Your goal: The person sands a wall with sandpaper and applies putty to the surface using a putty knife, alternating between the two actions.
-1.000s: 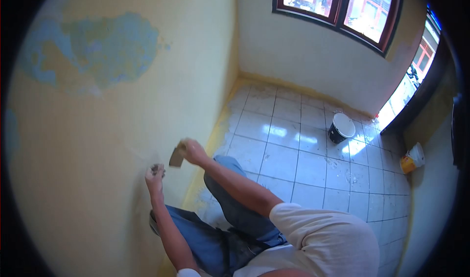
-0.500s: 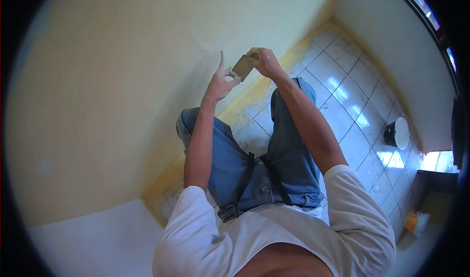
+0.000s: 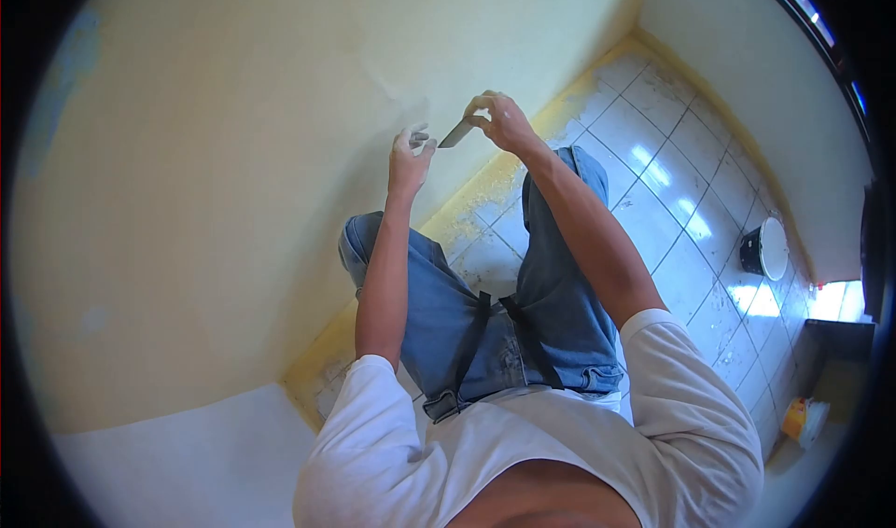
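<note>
In the head view my right hand (image 3: 501,121) grips a thin, flat, grey-brown piece (image 3: 456,133) by its upper right end. The piece is tilted, seen nearly edge-on, and its lower left end points toward my left hand (image 3: 411,162). My left hand is close beside that end, with its fingers curled and slightly apart; whether it touches the piece is hard to tell. Both hands look dusty and are in front of the yellowish wall (image 3: 233,173), above my bent knees.
White floor tiles (image 3: 661,169) with smudges lie to the right. A black bucket with a white top (image 3: 765,249) stands near the far wall. An orange and white package (image 3: 805,422) is at the lower right, below a dark box-like object (image 3: 838,339).
The flat piece has turned from showing its broad face to nearly edge-on. My left hand has let go or loosened its pinch, and its raised finger has curled down.
</note>
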Tool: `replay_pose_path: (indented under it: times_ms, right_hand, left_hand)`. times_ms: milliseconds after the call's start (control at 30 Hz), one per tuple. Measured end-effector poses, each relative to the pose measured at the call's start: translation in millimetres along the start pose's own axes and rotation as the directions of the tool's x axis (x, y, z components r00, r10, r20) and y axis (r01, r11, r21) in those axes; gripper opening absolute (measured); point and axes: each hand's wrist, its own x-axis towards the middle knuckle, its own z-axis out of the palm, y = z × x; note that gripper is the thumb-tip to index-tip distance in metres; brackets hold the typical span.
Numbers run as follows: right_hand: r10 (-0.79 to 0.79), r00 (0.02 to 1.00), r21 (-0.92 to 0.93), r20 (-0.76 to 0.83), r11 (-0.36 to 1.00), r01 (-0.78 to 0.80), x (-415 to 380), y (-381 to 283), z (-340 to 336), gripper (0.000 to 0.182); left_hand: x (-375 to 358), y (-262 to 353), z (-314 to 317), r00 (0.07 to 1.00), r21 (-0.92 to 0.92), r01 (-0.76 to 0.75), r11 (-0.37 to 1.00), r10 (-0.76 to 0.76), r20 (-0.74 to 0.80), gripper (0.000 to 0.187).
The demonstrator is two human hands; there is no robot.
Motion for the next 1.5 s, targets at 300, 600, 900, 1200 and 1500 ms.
replay_pose_path:
  times_ms: [300, 600, 900, 1200, 1500]
  right_hand:
    - [-0.059, 0.998, 0.277, -0.028, 0.959, 0.064, 1.7, -15.8, -10.5, 0.018]
    - [0.207, 0.977, 0.339, 0.051, 0.916, -0.212, -0.4, -17.1, -12.2, 0.06]
    - [0.051, 0.988, 0.212, 0.145, 0.974, -0.081, -4.8, 4.6, 18.0, 0.098]
    - [-0.064, 0.983, 0.054, 0.172, 0.997, 0.056, -7.4, 15.3, 11.5, 0.061]
    - [-0.103, 0.914, 0.265, 0.393, 0.964, -0.005, -9.9, -8.5, 14.2, 0.026]
  left_hand:
    - [-6.6, 8.6, -14.0, 0.874, -0.715, 0.47, 0.518, -0.387, 0.295, 0.058]
    - [-5.9, 8.4, -8.4, 0.957, -0.289, 0.034, 0.957, -0.115, -0.267, 0.06]
    - [-12.2, 41.3, -3.7, 0.96, -0.15, -0.063, 0.987, 0.019, -0.278, 0.054]
    - [-14.6, 38.0, 0.2, 0.856, 0.296, -0.437, 0.85, 0.494, -0.155, 0.022]
    - [-16.4, 30.9, 4.1, 0.972, 0.127, -0.209, 0.97, 0.22, -0.084, 0.012]
